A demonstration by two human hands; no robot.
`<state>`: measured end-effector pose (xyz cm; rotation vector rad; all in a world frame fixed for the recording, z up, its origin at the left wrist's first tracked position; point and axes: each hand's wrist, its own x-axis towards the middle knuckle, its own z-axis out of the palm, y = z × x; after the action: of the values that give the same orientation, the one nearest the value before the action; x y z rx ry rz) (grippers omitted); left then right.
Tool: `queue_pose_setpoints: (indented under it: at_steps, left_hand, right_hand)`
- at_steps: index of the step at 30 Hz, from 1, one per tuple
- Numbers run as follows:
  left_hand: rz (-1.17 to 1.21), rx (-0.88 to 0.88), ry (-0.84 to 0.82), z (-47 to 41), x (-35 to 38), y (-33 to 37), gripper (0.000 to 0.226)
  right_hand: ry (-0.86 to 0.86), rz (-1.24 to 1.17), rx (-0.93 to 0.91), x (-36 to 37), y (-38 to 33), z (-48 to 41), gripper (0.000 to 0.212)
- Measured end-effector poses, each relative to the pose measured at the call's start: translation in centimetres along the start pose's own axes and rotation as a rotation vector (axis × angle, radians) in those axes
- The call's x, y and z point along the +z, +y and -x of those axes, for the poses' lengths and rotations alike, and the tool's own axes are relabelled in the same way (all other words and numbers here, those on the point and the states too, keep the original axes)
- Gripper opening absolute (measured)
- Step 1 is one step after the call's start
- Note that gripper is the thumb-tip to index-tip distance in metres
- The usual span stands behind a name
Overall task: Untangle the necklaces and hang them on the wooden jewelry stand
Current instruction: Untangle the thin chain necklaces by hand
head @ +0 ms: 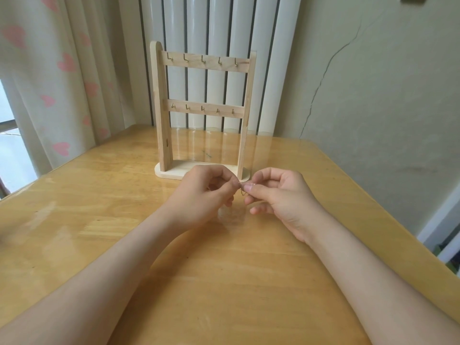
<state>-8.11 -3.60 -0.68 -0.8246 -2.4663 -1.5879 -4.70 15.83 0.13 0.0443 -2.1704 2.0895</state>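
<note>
- Both hands meet just above the tabletop [99,220], in front of the wooden jewelry stand [202,110].
- The left hand [206,192] and right hand [278,195] each pinch a fine necklace chain [245,188] between thumb and fingertips, nearly touching each other.
- The chain is too thin to tell how tangled it is.
- The stand's hooks [202,59] on both rails are bare.

No text, label or number can be read anywhere
</note>
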Motion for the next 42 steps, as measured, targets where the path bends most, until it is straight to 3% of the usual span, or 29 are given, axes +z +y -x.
queue_pose_setpoints:
  at_steps: [8, 15, 19, 26, 30, 35, 42]
  left_hand:
    - [0.125, -0.116, 0.085, -0.4, 0.1, -0.3, 0.018]
    - [0.214, -0.202, -0.047, -0.3, 0.7, -0.1, 0.035]
    - [0.136, -0.137, -0.072, -0.1, 0.6, 0.1, 0.035]
    - [0.069, -0.113, 0.043, -0.1, 0.4, 0.0, 0.023]
    - [0.264, -0.175, 0.162, -0.6, 0.2, -0.3, 0.023]
    - [0.387, -0.203, 0.054, -0.5, 0.5, -0.3, 0.013]
    - [0.471, -0.228, 0.009, -0.5, 0.4, 0.0, 0.007]
  right_hand:
    - [0.0, 0.109, -0.053, 0.3, 0.3, -0.1, 0.012]
    - [0.008, 0.082, -0.024, 0.5, 0.5, -0.3, 0.013]
    - [0.054, -0.012, -0.053, 0.4, 0.3, -0.4, 0.012]
    - [0.0, -0.029, -0.057, 0.2, 0.4, -0.4, 0.013]
    - [-0.052, 0.168, -0.034, -0.1, 0.3, -0.2, 0.012]
    - [-0.061, 0.384, -0.023, 0.7, 0.5, 0.0, 0.014]
    - [-0.098, -0.026, 0.047, 1.1, 0.0, -0.1, 0.03]
